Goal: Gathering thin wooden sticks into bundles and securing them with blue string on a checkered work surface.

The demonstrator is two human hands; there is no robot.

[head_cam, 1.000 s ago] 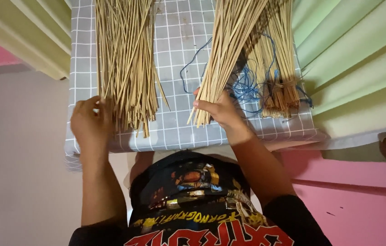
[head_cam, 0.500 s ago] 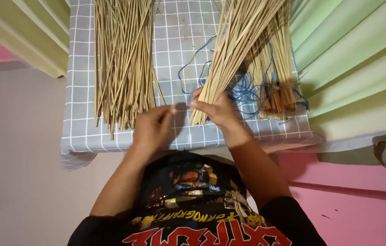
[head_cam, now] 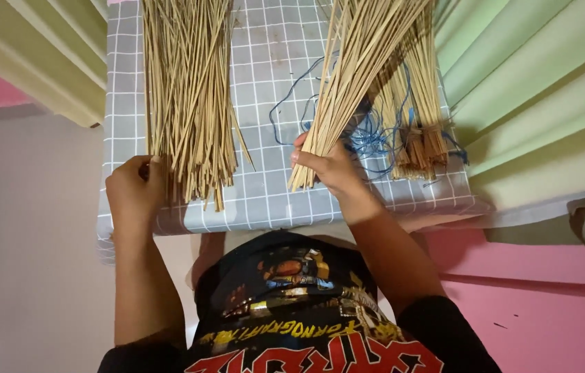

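Observation:
A loose pile of thin tan sticks (head_cam: pixel 185 90) lies on the left of a table covered with a grey checked cloth (head_cam: pixel 271 76). My left hand (head_cam: pixel 135 190) rests at the near left end of that pile, its fingers curled against the stick ends. My right hand (head_cam: pixel 327 166) grips the near end of a second bundle of sticks (head_cam: pixel 365 62) that slants up to the right. Behind it lie tied stick bundles (head_cam: pixel 420 131) with darker brown ends, tangled with blue string (head_cam: pixel 368 135).
Pale green curtain folds (head_cam: pixel 534 83) hang at the right, and more folds (head_cam: pixel 36 55) at the left. A pink wall (head_cam: pixel 548 311) shows at the lower right. My black printed shirt (head_cam: pixel 292 311) fills the bottom middle.
My left hand went from the left pile over to the right bundle and has come back to the near end of the left pile. My right hand has kept its grip.

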